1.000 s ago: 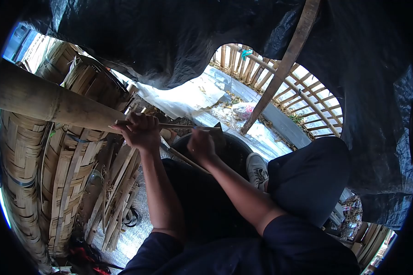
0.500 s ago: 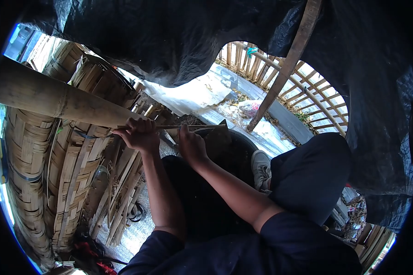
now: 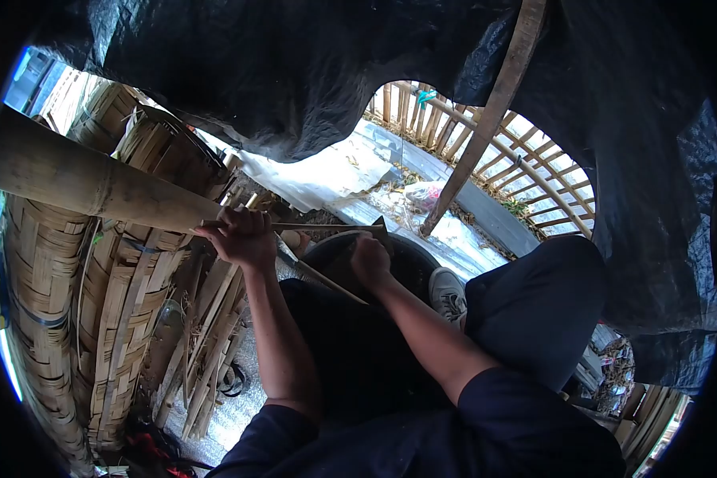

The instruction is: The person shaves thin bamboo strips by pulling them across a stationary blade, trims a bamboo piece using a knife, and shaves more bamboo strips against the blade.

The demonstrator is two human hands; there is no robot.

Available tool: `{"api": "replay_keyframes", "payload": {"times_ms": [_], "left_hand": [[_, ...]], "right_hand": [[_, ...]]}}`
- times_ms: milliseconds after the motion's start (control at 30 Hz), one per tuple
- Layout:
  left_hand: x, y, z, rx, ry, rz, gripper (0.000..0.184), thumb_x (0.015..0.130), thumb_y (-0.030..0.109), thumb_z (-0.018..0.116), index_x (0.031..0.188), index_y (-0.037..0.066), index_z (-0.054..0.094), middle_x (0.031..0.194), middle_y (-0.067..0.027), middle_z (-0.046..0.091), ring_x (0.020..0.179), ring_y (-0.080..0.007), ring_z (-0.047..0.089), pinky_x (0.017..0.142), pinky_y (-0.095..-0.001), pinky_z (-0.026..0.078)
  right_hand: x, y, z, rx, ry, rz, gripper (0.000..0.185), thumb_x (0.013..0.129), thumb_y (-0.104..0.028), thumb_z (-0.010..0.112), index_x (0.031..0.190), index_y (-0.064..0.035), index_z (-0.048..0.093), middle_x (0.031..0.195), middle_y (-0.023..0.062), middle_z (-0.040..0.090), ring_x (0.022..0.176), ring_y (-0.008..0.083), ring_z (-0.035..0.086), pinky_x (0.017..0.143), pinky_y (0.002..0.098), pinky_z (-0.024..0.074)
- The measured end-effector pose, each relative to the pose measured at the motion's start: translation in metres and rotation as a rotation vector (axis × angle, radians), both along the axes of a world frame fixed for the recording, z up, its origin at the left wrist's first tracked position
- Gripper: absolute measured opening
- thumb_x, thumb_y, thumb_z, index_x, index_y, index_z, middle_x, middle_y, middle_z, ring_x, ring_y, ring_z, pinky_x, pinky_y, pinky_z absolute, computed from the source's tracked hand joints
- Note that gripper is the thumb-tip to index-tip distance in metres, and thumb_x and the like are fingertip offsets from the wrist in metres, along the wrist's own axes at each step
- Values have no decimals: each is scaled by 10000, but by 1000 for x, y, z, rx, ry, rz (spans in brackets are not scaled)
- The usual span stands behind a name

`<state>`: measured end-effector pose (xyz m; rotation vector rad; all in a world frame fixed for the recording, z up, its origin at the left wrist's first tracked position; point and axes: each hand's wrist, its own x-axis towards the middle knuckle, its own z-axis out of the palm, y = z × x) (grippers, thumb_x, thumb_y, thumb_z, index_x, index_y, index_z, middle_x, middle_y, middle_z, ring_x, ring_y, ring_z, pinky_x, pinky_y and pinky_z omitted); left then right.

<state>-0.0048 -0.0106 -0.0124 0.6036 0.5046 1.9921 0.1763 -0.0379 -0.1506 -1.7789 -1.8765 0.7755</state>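
Observation:
My left hand [image 3: 245,237] is closed on a thin bamboo strip [image 3: 319,228], right by the end of a thick bamboo pole [image 3: 107,187]. From there the strip runs level to the right, ending at a dark flat piece [image 3: 383,233] that I cannot identify. Close beneath that end is my right hand [image 3: 370,260], its fingers curled; what they grip is hidden. Under both hands stands a round black tub [image 3: 410,248]. A pale stick [image 3: 327,279] slants across the tub's near side, next to my dark trouser leg.
Woven bamboo rolls [image 3: 52,303] stand along the left, with loose bamboo slats [image 3: 207,358] beside them. Black plastic sheeting [image 3: 239,72] hangs overhead. A slanting wooden post [image 3: 486,119] stands ahead, before a bamboo lattice fence [image 3: 534,171]. My shoe [image 3: 448,295] is right of the tub.
My right hand has moved right along the strip, from near its middle to its far end. My left hand has stayed by the pole. The view has shifted slightly.

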Motion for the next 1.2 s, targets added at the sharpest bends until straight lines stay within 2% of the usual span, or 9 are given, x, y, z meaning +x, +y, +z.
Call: {"api": "replay_keyframes", "payload": {"times_ms": [67,167,267,367,567,700,933,1067,1200], "left_hand": [[8,6,2,73,11,-54,621,873,707,283,601,150,315,486,43,163,441,-98,103,426,-285,122],[13,7,7,69,19,-57,612,875,703,294,603,156,335,477,52,159,429,-89,108,424,-277,124],[10,7,5,56,21,-52,611,874,705,292,604,159,341,480,55,158,430,-85,114,426,-274,126],[-5,8,-2,40,12,-19,620,877,704,275,602,152,330,490,48,156,435,-94,118,425,-282,125],[1,4,4,95,-73,-88,640,876,707,267,597,136,337,487,42,166,436,-99,113,415,-286,116],[-5,2,-2,112,-5,-106,639,871,711,280,602,135,350,477,40,171,432,-98,108,414,-284,122],[-10,-2,-8,82,-38,-46,634,866,716,280,604,142,330,483,40,160,429,-102,108,413,-288,123],[-11,-3,-7,124,-2,-91,632,863,720,281,606,145,323,486,41,161,429,-106,111,416,-293,123],[8,2,8,46,-32,-82,626,869,714,277,602,149,318,489,46,159,433,-103,113,424,-290,128]], "right_hand": [[9,-1,-12,-57,21,-47,202,900,-144,434,916,46,502,694,277,607,696,427,634,638,511,524],[-32,0,69,-54,140,26,214,918,-165,435,920,37,506,689,283,604,697,433,632,635,513,520],[-31,6,94,-16,198,61,185,909,-149,446,916,28,502,689,288,602,694,436,630,636,517,514],[-28,17,53,-1,220,84,169,901,-141,459,902,26,486,691,286,603,692,434,629,632,522,507],[-51,1,112,48,222,138,147,894,-121,473,866,23,470,671,270,600,690,438,623,614,512,504],[-51,4,98,150,309,133,201,916,-171,492,846,14,461,573,236,573,604,421,612,523,512,490],[-53,-3,81,183,138,146,143,909,-127,466,844,1,464,645,240,605,638,411,629,530,504,501],[-42,2,75,-27,111,67,122,880,-97,444,868,20,477,681,251,615,676,417,638,559,501,515],[-56,-13,134,27,175,132,111,824,-46,455,886,39,489,696,271,614,714,422,641,625,493,529]]}}
